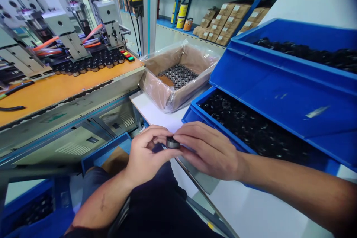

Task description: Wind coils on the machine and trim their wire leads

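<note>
Between both hands, above my lap, is a small round part (173, 143) with a black top and a dark grey metal side. My left hand (150, 150) pinches it from the left, thumb below and fingers curled behind. From the right, the closed fingers of my right hand (206, 148) press on its top and side. Fingertips hide some of the part. Rows of similar round parts (95, 65) stand on the orange bench at the left. Just beyond my right hand, a blue bin (195, 113) holds many small black pieces.
A plastic-lined cardboard box (161, 98) with packed metal parts stands on the white table (142, 106). Another blue bin (279, 81) of black pieces is stacked at the right. The machine (64, 33) rises over the orange bench (117, 74). Blue bins (36, 208) sit low at the left.
</note>
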Demonstrator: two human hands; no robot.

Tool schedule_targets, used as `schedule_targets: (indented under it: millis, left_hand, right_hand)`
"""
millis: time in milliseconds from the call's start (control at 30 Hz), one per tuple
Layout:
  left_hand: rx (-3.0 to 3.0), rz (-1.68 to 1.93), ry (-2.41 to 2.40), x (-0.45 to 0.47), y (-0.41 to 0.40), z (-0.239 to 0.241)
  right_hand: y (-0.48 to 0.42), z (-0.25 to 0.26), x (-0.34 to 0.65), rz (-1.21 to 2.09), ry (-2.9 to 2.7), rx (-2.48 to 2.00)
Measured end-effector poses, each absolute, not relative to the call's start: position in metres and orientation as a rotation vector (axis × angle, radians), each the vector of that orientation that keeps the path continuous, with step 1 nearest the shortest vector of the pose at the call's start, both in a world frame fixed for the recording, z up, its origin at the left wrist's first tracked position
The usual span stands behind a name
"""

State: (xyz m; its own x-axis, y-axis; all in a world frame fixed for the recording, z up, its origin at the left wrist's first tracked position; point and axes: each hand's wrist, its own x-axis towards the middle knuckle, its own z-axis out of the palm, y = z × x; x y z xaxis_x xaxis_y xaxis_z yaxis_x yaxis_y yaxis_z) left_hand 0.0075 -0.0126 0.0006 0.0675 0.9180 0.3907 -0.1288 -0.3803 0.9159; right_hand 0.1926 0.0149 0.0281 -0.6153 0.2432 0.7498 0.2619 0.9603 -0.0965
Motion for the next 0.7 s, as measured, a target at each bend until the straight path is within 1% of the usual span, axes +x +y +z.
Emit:
schedule_targets:
  millis: [100,167,233,367,467,600,700]
  left_hand:
    - [1.148,1.329,0.651,0.012,-0.012,-0.010]
    - [1.105,1.264,0.570,0.011,-0.012,-0.016]
    - [1.228,1.296,0.616,0.007,-0.011,-0.017]
    - [1.751,1.590,0.767,-0.001,-0.005,-0.009]
    - [1.991,1.677,0.729,-0.003,-0.001,-0.001]
    - [1.987,1.668,0.718,-0.004,-0.002,0.000]
    - [1.789,1.577,0.790,0.000,-0.004,-0.005]
  right_hand:
    - [0.019,0.026,0.192,0.012,-2.214,-0.403]
    - [0.021,0.027,0.193,0.071,-2.197,-0.427]
    - [0.021,0.029,0.194,0.117,-2.202,-0.427]
    - [0.017,0.033,0.195,0.192,-2.191,-0.453]
    - [0.014,0.035,0.195,0.231,-2.194,-0.457]
    - [0.012,0.035,0.195,0.232,-2.214,-0.456]
    - [0.015,0.032,0.194,0.072,-2.230,-0.435]
